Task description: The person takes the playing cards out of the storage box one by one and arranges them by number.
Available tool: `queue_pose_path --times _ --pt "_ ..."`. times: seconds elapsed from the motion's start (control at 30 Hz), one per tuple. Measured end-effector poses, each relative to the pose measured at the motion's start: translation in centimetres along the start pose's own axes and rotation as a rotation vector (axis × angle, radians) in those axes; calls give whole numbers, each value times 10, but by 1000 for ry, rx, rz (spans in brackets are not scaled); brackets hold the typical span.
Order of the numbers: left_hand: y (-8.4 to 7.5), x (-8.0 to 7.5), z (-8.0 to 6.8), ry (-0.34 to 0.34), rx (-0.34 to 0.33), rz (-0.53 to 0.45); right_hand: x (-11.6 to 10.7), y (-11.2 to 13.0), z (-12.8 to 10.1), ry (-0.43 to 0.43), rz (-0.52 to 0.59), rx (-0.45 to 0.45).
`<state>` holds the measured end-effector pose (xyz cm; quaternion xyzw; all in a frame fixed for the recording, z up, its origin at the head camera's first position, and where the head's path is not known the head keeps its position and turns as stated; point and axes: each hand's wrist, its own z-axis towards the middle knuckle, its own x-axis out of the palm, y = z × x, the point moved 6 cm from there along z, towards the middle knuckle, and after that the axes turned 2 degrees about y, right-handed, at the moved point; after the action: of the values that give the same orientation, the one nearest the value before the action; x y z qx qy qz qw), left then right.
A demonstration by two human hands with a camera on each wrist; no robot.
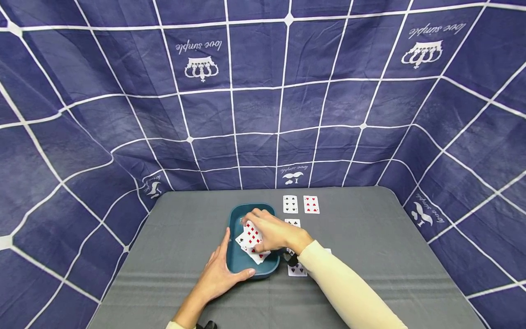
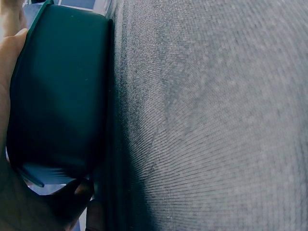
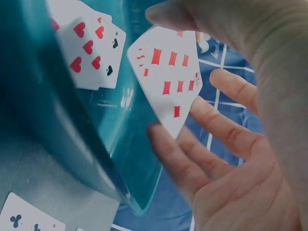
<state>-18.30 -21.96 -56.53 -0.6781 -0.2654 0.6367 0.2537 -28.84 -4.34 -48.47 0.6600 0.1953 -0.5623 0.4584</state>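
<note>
A teal tray (image 1: 236, 214) sits on the grey table (image 1: 370, 242), near its middle. My left hand (image 1: 222, 270) grips the tray's near left corner, fingers along the side and thumb over the near rim; the left wrist view shows the tray (image 2: 57, 86) against the palm. My right hand (image 1: 263, 228) hovers over the tray and pinches a red diamonds card (image 1: 252, 234) by its edges. In the right wrist view that diamonds card (image 3: 168, 82) is held between thumb and fingers (image 3: 231, 130). Other cards (image 3: 91, 48) lie face up inside the tray.
Two face-up cards, a clubs card (image 1: 290, 204) and a red card (image 1: 311, 204), lie at the table's back. Another card (image 1: 292, 223) shows behind my right hand, and one more (image 1: 297, 270) lies under my right wrist. A blue checked cloth (image 1: 263, 91) hangs around the table.
</note>
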Motion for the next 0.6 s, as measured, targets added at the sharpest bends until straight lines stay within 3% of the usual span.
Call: queue_pose_path --times 0.27,0.6 --pt "0 1 -1 0 3 -7 -8 -6 -14 -49 1 -33" --pt "1 1 2 -3 5 -10 -17 -20 -34 -96 20 -7"
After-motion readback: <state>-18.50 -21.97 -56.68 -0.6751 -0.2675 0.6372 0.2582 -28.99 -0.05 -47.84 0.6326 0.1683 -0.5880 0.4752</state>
